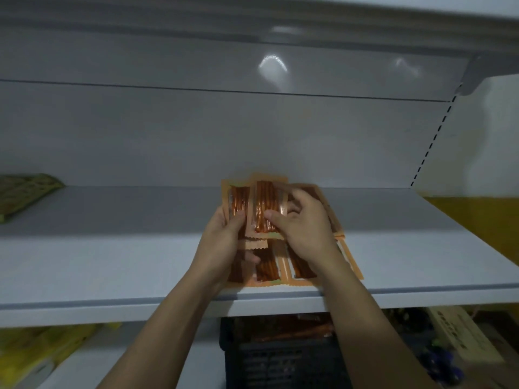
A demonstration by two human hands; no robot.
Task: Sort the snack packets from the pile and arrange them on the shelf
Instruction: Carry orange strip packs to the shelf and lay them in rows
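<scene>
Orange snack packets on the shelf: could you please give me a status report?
Left hand grips a fan of orange packets; right hand pinches the front packet. More packets lie flat on the shelf beneath. Nothing blocking; green packet far left.

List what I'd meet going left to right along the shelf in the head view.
Green packet → left hand → right hand → slotted post. The orange packets lie under both hands, which hold them, so they get no place of their own in the order.
</scene>
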